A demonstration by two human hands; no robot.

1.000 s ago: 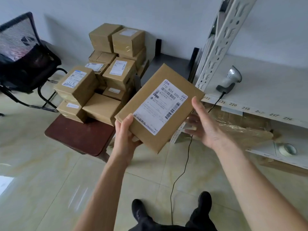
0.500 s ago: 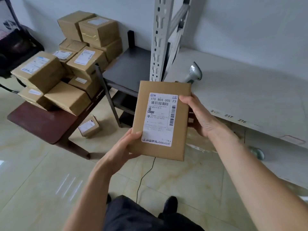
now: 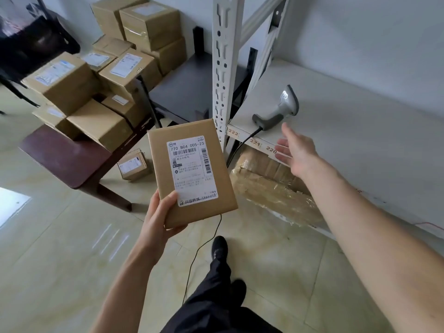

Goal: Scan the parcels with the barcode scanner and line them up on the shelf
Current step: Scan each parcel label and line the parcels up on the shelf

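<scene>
The flat brown cardboard parcel with a white printed label sits in the left hand alone, gripped at its near lower corner with the thumb over the label's edge, and that one-corner hold is the main risk: the far end is unsupported, so a quick turn could tip it out toward the tiled floor. It hangs in open air just left of the grey handheld barcode scanner, which lies on its side at the front corner of the white metal shelf. The right hand, fingers spread and holding nothing, hovers just right of the scanner and near the shelf's numbered front edge. A careless grab could nudge the scanner off that edge, and its black cable trails down past the parcel toward the feet, where it could snag or trip. Left of the scanner the perforated white upright post narrows the approach; right of it the shelf surface lies bare and wide, good room for lining parcels. The stacked brown boxes stand well left of the scanner.
</scene>
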